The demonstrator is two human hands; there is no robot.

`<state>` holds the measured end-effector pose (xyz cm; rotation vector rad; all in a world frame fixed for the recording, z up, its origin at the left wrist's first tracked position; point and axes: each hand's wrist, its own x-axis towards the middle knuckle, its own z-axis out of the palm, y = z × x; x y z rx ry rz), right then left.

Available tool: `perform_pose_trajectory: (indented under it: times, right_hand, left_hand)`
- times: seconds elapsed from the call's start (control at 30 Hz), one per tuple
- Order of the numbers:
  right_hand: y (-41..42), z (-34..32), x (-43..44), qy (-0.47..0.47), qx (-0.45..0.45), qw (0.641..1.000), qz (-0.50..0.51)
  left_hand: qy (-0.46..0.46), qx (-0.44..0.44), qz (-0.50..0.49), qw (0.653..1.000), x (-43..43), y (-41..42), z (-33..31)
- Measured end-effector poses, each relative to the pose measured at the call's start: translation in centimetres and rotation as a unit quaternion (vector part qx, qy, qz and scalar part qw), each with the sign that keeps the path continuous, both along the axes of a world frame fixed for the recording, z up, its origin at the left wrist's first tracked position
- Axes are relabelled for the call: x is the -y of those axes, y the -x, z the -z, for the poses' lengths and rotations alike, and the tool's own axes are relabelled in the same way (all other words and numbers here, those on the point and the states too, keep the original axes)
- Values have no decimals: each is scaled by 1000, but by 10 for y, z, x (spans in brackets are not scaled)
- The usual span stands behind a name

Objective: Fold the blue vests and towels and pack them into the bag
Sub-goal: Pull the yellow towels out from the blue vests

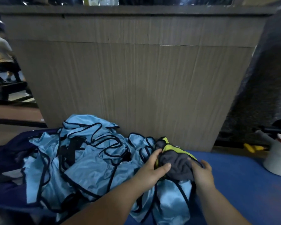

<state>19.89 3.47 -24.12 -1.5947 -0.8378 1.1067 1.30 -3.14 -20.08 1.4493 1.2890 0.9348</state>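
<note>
Both forearms bare, entering from near edge & converging twd centre-right. L forearm (113,198) lay long across view, near-left to far-right, wrist approx straight. L hand (152,168) back-up, fingers curled over far-left side of a grey cloth (178,164), thumb (166,166) stretched right across its top: a grip, not a flat press. R forearm (217,207) showed shorter, rising from near-right, leaning a bit left. R hand (201,174) also back-up, thumb on cloth's right edge, other fingers curled round that edge. Hands close but apart, not touching each other; R hand sat slightly nearer than L.
</note>
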Motion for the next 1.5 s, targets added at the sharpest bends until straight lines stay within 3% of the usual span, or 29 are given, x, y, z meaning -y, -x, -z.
perform_pose_trajectory:
  times: [0.1,0.2,0.3,0.37,0.4,0.47,0.53,0.73,0.9,1.03,1.13,1.2,1.3,1.37,1.43,1.5]
  right_hand:
    - [-27,0,3,17,111,993,43]
    - [-39,-5,9,18,189,982,16]
    - [-35,-9,18,2,194,980,-51]
    - [-30,-6,21,-7,180,979,-97]
    - [-28,-3,23,-5,186,975,-120]
    - [-27,1,26,-2,221,962,-162]
    - [-29,-1,28,-6,228,955,-190]
    - [-43,4,26,-48,131,962,-236]
    - [-64,7,22,-39,-43,975,-214]
    - [-91,4,21,-39,-156,979,-127]
    - [-120,-3,17,-34,-179,983,-17]
    - [-144,-8,13,-23,-197,980,19]
    - [-181,-23,17,-27,-253,967,10]
    - [-202,-31,21,-21,-239,971,10]
    - [-218,-37,27,-19,-183,983,18]
    - [-228,-41,34,-38,-108,993,5]
  left_hand:
    - [-37,-144,-63,987,-5,-5,4]
    - [-119,-300,-205,924,-8,0,4]
    - [-102,-362,-266,888,-15,6,14]
    - [-59,-357,-281,889,-21,5,26]
    - [-35,-317,-280,905,-23,2,30]
    - [8,-145,-265,953,-28,-7,38]
    - [43,9,-247,968,-30,-21,42]
    - [80,110,-214,967,-39,-66,37]
    - [108,191,-199,955,-48,-109,35]
    - [99,270,-163,944,-52,-147,31]
    - [107,380,-58,917,-58,-175,26]
    - [111,393,-18,913,-60,-193,21]
    - [128,354,43,925,-65,-215,20]
    - [153,282,70,944,-64,-224,17]
    - [133,116,55,983,-68,-225,18]
    - [36,-100,9,994,-77,-220,20]
